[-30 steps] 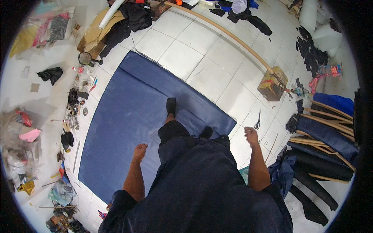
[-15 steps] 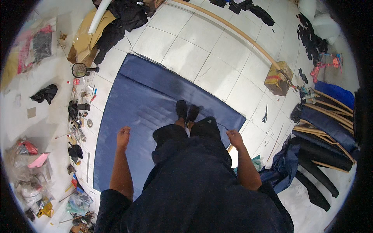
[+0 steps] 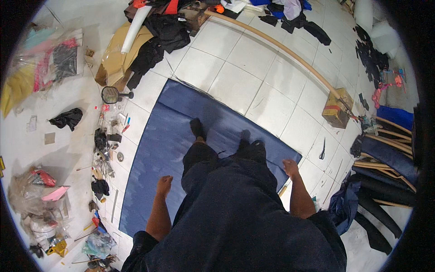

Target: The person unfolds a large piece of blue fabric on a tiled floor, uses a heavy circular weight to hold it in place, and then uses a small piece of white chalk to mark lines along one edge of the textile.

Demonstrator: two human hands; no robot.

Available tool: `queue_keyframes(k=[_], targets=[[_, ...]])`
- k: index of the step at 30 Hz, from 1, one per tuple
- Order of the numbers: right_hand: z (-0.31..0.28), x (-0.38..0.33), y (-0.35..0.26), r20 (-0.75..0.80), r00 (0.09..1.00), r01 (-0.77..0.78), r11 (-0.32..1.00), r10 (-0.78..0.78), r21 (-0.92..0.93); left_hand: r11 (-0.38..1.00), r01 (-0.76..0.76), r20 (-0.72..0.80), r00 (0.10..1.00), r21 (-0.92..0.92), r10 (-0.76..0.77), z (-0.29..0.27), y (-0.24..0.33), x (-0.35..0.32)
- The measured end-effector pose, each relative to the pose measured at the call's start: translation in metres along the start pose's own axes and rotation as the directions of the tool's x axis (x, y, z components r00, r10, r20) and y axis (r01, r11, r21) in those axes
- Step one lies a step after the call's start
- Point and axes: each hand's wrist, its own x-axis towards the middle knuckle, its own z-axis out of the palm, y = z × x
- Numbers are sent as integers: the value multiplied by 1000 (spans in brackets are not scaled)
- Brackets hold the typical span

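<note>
A large sheet of dark blue fabric lies spread on the tiled floor, with a long crease near its far edge. I stand on it in dark footwear, one foot ahead of the other. Above the fabric's left part hangs my left hand, its fingers curled in with nothing visible in them. My right hand is over the sheet's right corner, fingers loosely bent and partly apart, holding nothing I can see. Scissors lie on the tiles beyond that corner.
A long tan pole spans the far side, one end at a cardboard box. Blue and black fabric with wooden rods is piled at right. Small tools, a racket-shaped object and plastic bags line the left.
My feet have shifted, and one is now ahead of the other. The view has turned a little, so the fabric sits further right and lower. Both hands have swung closer to my body.
</note>
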Motion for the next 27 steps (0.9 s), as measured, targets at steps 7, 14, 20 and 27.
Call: queue_keyframes(k=[7, 14, 20, 27], targets=[[20, 59, -121, 286, 811, -565, 808, 509, 164, 998, 28, -41, 999, -58, -31, -95, -37, 80], [-16, 161, -396, 340, 906, -314, 938, 250, 148, 927, -356, -18, 933, 116, 360, -242, 7, 169], [2, 201, -506, 259, 899, -428, 838, 354, 338, 949, -43, -65, 998, -313, 23, -319, 75, 192], [69, 160, -462, 220, 793, -609, 725, 569, 322, 988, -152, 72, 986, -16, 152, -337, 89, 207]])
